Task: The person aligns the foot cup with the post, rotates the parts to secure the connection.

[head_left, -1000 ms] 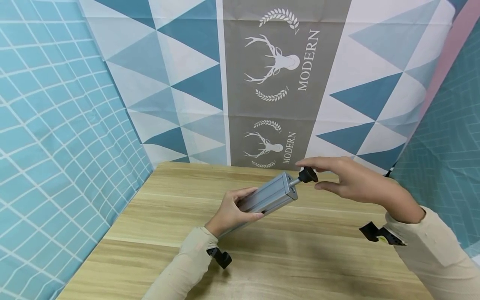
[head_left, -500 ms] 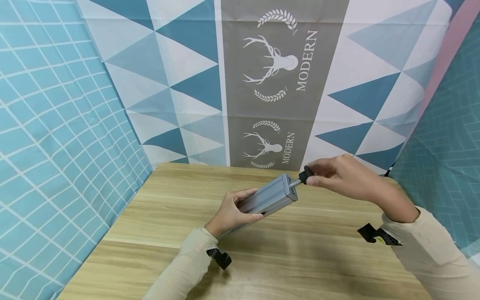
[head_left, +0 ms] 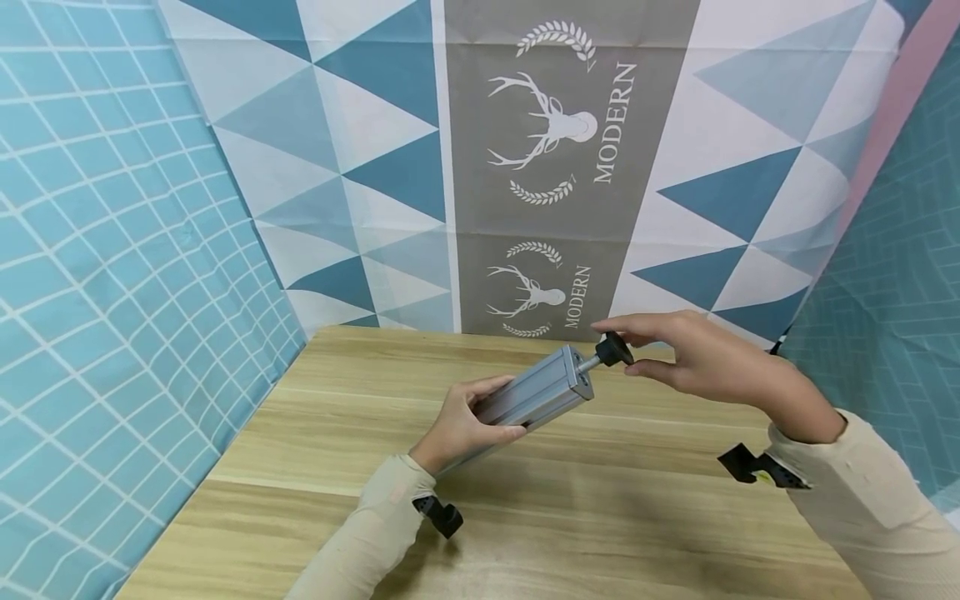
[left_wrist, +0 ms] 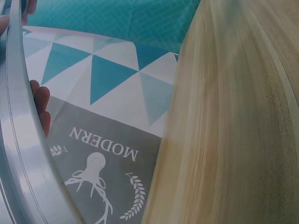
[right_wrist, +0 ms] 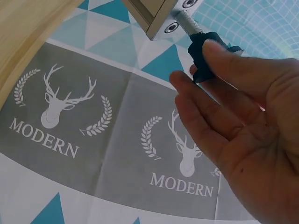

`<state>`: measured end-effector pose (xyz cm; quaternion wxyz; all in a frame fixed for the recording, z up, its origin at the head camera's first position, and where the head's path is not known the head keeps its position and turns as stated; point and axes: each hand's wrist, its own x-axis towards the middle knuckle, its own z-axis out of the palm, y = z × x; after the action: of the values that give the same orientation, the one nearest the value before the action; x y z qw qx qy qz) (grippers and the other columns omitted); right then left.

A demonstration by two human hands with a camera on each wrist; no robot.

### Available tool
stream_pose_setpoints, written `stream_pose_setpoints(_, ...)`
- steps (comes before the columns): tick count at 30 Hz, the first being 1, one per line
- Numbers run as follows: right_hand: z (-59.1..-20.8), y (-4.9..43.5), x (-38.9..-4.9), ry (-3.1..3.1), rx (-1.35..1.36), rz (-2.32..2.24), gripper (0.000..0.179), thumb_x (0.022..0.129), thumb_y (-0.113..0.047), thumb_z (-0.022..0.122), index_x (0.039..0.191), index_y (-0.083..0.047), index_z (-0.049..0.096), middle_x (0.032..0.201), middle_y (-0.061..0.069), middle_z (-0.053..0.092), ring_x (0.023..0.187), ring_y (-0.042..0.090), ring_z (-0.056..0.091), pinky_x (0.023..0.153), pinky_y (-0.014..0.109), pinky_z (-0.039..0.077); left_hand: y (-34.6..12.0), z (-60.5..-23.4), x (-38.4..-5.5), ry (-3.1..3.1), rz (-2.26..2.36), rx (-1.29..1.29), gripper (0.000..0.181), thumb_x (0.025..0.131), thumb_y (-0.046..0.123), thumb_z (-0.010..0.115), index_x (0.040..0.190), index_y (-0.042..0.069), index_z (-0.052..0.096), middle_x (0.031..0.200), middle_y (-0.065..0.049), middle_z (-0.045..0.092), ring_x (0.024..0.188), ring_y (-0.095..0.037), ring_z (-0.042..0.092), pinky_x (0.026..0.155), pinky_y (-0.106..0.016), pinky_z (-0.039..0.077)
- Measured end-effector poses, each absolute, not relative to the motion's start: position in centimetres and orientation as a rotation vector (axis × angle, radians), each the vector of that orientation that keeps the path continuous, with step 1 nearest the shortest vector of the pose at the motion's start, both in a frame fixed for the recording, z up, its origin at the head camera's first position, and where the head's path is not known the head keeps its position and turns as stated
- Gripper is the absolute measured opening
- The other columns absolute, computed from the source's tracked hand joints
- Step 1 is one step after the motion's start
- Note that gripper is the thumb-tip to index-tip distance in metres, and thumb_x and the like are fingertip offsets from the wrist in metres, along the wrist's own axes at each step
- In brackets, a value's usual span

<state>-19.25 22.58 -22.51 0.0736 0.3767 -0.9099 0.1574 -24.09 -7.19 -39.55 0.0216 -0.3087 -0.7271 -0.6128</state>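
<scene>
My left hand [head_left: 468,425] grips a silver aluminium profile [head_left: 536,387] around its sides, its thumb on the near face. The profile slants up to the right, above the table. From its upper end face sticks a threaded rod [right_wrist: 188,22] with a black knob [head_left: 615,350] on it. My right hand [head_left: 697,358] holds this knob between thumb and fingers. In the right wrist view the thumb lies on the knob [right_wrist: 205,56], while the other fingers reach behind and below it. The left wrist view shows the profile [left_wrist: 23,140] along its left edge, with left fingertips [left_wrist: 41,100] beyond it.
Below the hands is a wooden table [head_left: 315,500]. A patterned cloth [head_left: 390,167] hangs behind it, with a blue grid cloth [head_left: 112,275] on the left and a teal cloth [head_left: 877,333] on the right. Black camera mounts [head_left: 441,515] sit on both wrists.
My right fingers curled in around the knob half a second ago with the hand turned, then turned back and spread wider on it. The left hand and profile have stayed nearly still.
</scene>
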Motion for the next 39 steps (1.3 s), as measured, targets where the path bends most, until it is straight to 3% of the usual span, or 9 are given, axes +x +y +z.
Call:
stream_pose_setpoints(6,-22.8,22.0,-19.4,-2.803,0.924,0.643,0.029,0.093,-0.031,0.064,0.111,-0.009,0.068,0.089,-0.007,0.071,0.077,0.004,0.066,0.065,0.028,0.051,-7.2,-39.4,-24.2,-2.249,-1.893,-0.955,0.061,0.070,0.015,0.085,0.127,0.015,0.064,0.123,-0.004,0.065,0.104,-0.017,0.062,0.084,-0.031,0.049)
stream_pose_setpoints(9,-23.2,21.6,-19.6,-2.822,0.826,0.658,0.028,0.095,-0.039,0.059,0.097,-0.013,0.071,0.079,-0.009,0.068,0.069,0.002,0.062,0.063,0.029,0.050,-7.2,-39.5,-24.2,-2.248,-1.895,-0.963,0.060,0.071,0.013,0.085,0.127,0.014,0.064,0.122,-0.005,0.065,0.104,-0.018,0.062,0.084,-0.031,0.049)
stream_pose_setpoints(11,-23.4,21.5,-19.6,-2.828,0.793,0.647,0.030,0.095,-0.039,0.058,0.098,-0.013,0.071,0.079,-0.009,0.068,0.069,0.003,0.063,0.064,0.030,0.050,-7.3,-39.6,-24.2,-2.249,-1.897,-0.966,0.060,0.071,0.011,0.084,0.127,0.012,0.064,0.121,-0.006,0.065,0.103,-0.018,0.062,0.083,-0.030,0.049)
stream_pose_setpoints(16,-23.6,21.8,-19.3,-2.817,0.849,0.616,0.048,0.089,-0.039,0.066,0.126,-0.008,0.062,0.105,0.003,0.070,0.089,0.017,0.068,0.073,0.039,0.053,-7.3,-38.9,-23.7,-2.289,-1.897,-0.937,0.062,0.071,0.006,0.083,0.129,0.007,0.062,0.124,-0.009,0.064,0.105,-0.018,0.061,0.084,-0.029,0.048)
stream_pose_setpoints(19,-23.5,22.1,-19.3,-2.809,0.970,0.590,0.067,0.084,-0.030,0.074,0.143,-0.014,0.046,0.131,0.009,0.059,0.105,0.028,0.064,0.079,0.044,0.053,-7.3,-38.8,-23.7,-2.304,-1.901,-0.926,0.062,0.071,0.006,0.083,0.129,0.007,0.061,0.125,-0.009,0.063,0.106,-0.018,0.061,0.085,-0.030,0.048)
stream_pose_setpoints(22,-23.4,22.3,-19.5,-2.760,1.131,0.573,0.078,0.082,-0.011,0.075,0.149,-0.018,0.035,0.145,0.010,0.045,0.116,0.029,0.059,0.085,0.041,0.052,-7.3,-39.0,-23.8,-2.288,-1.901,-0.931,0.061,0.071,0.009,0.084,0.128,0.011,0.063,0.124,-0.006,0.064,0.105,-0.017,0.061,0.085,-0.029,0.048)
stream_pose_setpoints(27,-23.2,22.1,-19.5,-2.664,1.204,0.528,0.070,0.081,0.003,0.073,0.142,-0.014,0.045,0.127,0.005,0.061,0.106,0.020,0.064,0.082,0.036,0.052,-7.3,-39.3,-24.1,-2.244,-1.906,-0.950,0.060,0.070,0.012,0.085,0.127,0.013,0.064,0.123,-0.005,0.065,0.105,-0.018,0.062,0.085,-0.031,0.048)
stream_pose_setpoints(33,-23.3,21.6,-19.3,-2.766,0.935,0.596,0.030,0.091,-0.029,0.066,0.114,-0.010,0.067,0.091,-0.007,0.070,0.081,0.007,0.065,0.069,0.033,0.051,-7.3,-39.4,-24.2,-2.244,-1.903,-0.958,0.060,0.070,0.013,0.085,0.127,0.013,0.064,0.122,-0.005,0.065,0.104,-0.018,0.062,0.084,-0.030,0.048)
stream_pose_setpoints(39,-23.6,21.3,-19.5,-2.819,0.729,0.607,0.029,0.092,-0.043,0.061,0.084,-0.017,0.071,0.068,-0.011,0.064,0.062,0.006,0.058,0.057,0.030,0.047,-7.2,-39.5,-24.2,-2.237,-1.890,-0.983,0.062,0.070,0.013,0.085,0.128,0.010,0.063,0.122,-0.007,0.065,0.104,-0.018,0.062,0.085,-0.030,0.048)
